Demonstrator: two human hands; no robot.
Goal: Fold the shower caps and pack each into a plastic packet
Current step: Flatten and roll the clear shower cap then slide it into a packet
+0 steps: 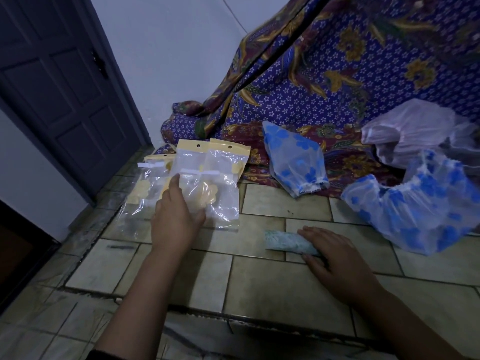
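Folded cap pinned down, other hand on the packets

Closest to me, the right hand [335,258] lies flat on the folded green shower cap [287,244], fingers together across its right end. Left of that cap, the left hand [174,216] rests loose-fingered on the plastic packets [207,178], which look empty. Beyond the cap: two blue-flowered shower caps [296,157] and a white bag [413,133] against patterned cloth [311,81].

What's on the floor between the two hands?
Nothing but bare floor tiles. The head view shows the left hand on the plastic packets and the right hand on the folded green cap.
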